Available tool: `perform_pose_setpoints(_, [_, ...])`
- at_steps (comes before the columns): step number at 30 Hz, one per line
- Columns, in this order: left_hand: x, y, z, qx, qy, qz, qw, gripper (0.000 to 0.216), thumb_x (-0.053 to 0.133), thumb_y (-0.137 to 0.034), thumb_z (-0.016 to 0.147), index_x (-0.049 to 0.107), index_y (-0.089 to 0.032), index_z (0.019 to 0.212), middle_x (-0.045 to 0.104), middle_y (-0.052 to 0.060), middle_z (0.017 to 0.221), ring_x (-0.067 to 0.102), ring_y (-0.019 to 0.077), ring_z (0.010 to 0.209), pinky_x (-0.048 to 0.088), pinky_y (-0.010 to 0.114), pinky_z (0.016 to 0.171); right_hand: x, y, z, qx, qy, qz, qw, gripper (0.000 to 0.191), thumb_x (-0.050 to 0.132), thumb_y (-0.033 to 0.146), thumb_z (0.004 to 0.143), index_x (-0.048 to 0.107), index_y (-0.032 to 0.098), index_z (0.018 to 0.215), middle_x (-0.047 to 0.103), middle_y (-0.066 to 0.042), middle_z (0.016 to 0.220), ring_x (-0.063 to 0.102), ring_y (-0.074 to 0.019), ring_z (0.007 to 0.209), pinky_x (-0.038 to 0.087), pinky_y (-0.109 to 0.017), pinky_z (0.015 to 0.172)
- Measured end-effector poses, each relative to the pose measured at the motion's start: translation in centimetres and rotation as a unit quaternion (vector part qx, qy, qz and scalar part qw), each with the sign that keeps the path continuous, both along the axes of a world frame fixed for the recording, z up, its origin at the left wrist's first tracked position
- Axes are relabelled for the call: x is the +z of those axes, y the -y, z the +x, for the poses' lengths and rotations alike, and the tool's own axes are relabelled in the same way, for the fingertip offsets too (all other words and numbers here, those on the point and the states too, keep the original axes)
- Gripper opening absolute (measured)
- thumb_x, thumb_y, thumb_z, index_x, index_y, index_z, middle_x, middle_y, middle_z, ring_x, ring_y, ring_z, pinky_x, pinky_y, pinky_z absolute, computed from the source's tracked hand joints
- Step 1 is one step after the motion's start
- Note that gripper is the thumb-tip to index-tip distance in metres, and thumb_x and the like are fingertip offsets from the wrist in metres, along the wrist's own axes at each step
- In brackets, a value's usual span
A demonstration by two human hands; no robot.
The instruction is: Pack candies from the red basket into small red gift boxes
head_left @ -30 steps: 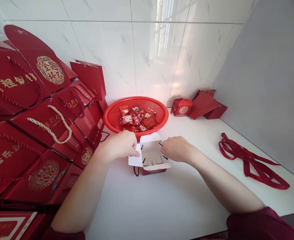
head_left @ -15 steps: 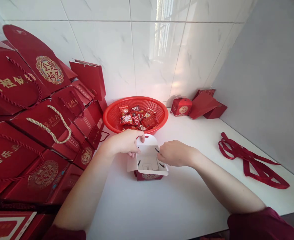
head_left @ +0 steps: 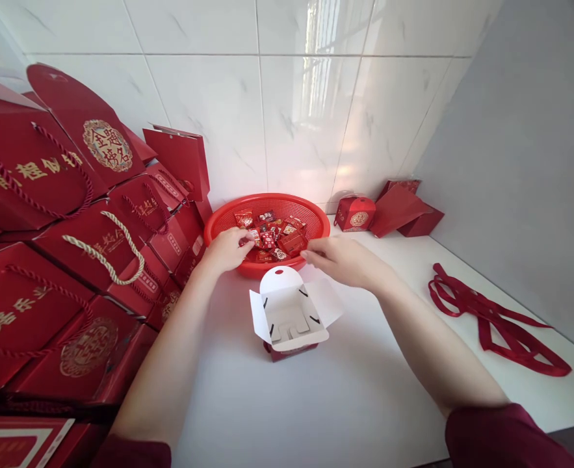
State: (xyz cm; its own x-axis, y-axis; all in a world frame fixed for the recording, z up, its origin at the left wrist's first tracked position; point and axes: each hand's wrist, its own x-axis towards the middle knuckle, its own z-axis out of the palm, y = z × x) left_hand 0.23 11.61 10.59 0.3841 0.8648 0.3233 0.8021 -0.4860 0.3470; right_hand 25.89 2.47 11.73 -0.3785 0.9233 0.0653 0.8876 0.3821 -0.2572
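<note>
An opened gift box (head_left: pixel 291 344), white inside and red outside, stands on the table with its flaps spread and dark slots in its walls. Behind it, a red plastic basket (head_left: pixel 218 224) holds small wrapped snacks (head_left: pixel 291 242). My left hand (head_left: pixel 227 250) is over the basket's left side, thumb and forefinger closed around the edge of a red and white snack packet (head_left: pixel 254 238). At the basket's front right rim is my right hand (head_left: pixel 340 260), its fingers loosely bent and apart from the thumb, with nothing visible in it.
Stacked red gift boxes with rope handles (head_left: pixel 72 244) fill the left side. By the tiled wall stand a small closed red box (head_left: pixel 355 214) and folded red boxes (head_left: pixel 398 208). A dark red ribbon (head_left: pixel 491 318) lies on the right of the white table (head_left: pixel 365 403).
Both hands have left the gift box and moved forward to the basket. The box's side flaps now stand spread outward. The view has tilted slightly upward.
</note>
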Motion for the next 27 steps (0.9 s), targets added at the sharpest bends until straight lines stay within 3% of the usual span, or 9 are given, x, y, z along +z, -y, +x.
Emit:
perform_pose_setpoints(4, [-1.8, -2.1, -1.0, 0.088, -0.061, -0.052, 0.993, 0.038, 0.051, -0.052, 0.090, 0.074, -0.026, 0.105, 0.075, 0.007, 0.105, 0.066, 0.0301, 0.102, 0.048, 0.037, 0.087, 0.3, -4.7, -1.6, 0.027, -0.058, -0.012, 0.998, 0.040, 0.030, 0.035, 0.100, 0.063, 0.018, 0.087, 0.068, -0.006, 0.087, 0.058, -0.0172, 0.079, 0.036, -0.027, 0.065])
perform_pose_setpoints(6, [-2.1, -2.3, -1.2, 0.096, -0.074, -0.065, 0.991, 0.041, 0.049, -0.056, 0.089, 0.074, -0.030, 0.108, 0.075, 0.006, 0.105, 0.067, 0.0308, 0.100, 0.048, 0.037, 0.084, -0.1, -8.1, -2.9, 0.070, -0.043, -0.086, 0.993, 0.038, 0.031, 0.029, 0.100, 0.067, 0.017, 0.095, 0.070, -0.008, 0.103, 0.061, -0.0185, 0.093, 0.040, -0.026, 0.075])
perform_pose_setpoints(9, [-2.1, -2.3, -1.3, 0.092, -0.084, -0.070, 0.990, 0.038, 0.048, -0.054, 0.090, 0.074, -0.032, 0.106, 0.076, 0.003, 0.106, 0.067, 0.0280, 0.097, 0.047, 0.033, 0.079, -1.3, -12.7, -4.8, 0.122, -0.001, -0.176, 0.977, 0.028, 0.048, 0.029, 0.093, 0.074, 0.020, 0.095, 0.072, -0.005, 0.110, 0.064, -0.0201, 0.100, 0.044, -0.026, 0.082])
perform_pose_setpoints(12, [-2.1, -2.3, -1.5, 0.086, -0.084, -0.068, 0.990, 0.037, 0.046, -0.052, 0.091, 0.075, -0.033, 0.103, 0.076, 0.002, 0.104, 0.068, 0.0269, 0.096, 0.046, 0.033, 0.077, -2.9, -15.2, -6.2, 0.141, 0.033, -0.219, 0.965, 0.034, 0.055, 0.036, 0.089, 0.072, 0.022, 0.115, 0.066, -0.007, 0.126, 0.062, -0.0247, 0.110, 0.046, -0.031, 0.090])
perform_pose_setpoints(18, [-2.6, -2.5, -1.5, 0.093, -0.075, -0.066, 0.991, 0.041, 0.046, -0.056, 0.089, 0.075, -0.031, 0.104, 0.076, 0.004, 0.106, 0.067, 0.0276, 0.094, 0.046, 0.033, 0.076, -4.7, -15.7, -6.5, 0.173, 0.074, -0.284, 0.940, 0.067, 0.066, 0.041, 0.079, 0.051, 0.029, 0.143, 0.049, -0.007, 0.148, 0.052, -0.0318, 0.129, 0.043, -0.042, 0.102])
perform_pose_setpoints(24, [-2.6, -2.4, -1.3, 0.096, -0.075, -0.064, 0.991, 0.043, 0.045, -0.057, 0.090, 0.077, -0.030, 0.099, 0.076, 0.005, 0.100, 0.067, 0.0279, 0.091, 0.044, 0.033, 0.073, -3.6, -15.4, -6.0, 0.242, 0.039, -0.338, 0.909, 0.059, 0.062, 0.032, 0.081, 0.054, 0.030, 0.140, 0.057, -0.001, 0.141, 0.059, -0.0225, 0.120, 0.047, -0.031, 0.096])
perform_pose_setpoints(27, [-2.4, -2.3, -1.2, 0.093, -0.073, -0.063, 0.991, 0.043, 0.044, -0.057, 0.090, 0.077, -0.029, 0.098, 0.077, 0.005, 0.097, 0.068, 0.0274, 0.091, 0.044, 0.032, 0.071, -3.3, -15.3, -5.8, 0.291, -0.013, -0.326, 0.899, 0.058, 0.064, 0.022, 0.078, 0.057, 0.026, 0.136, 0.063, -0.003, 0.130, 0.062, -0.0192, 0.110, 0.048, -0.027, 0.090])
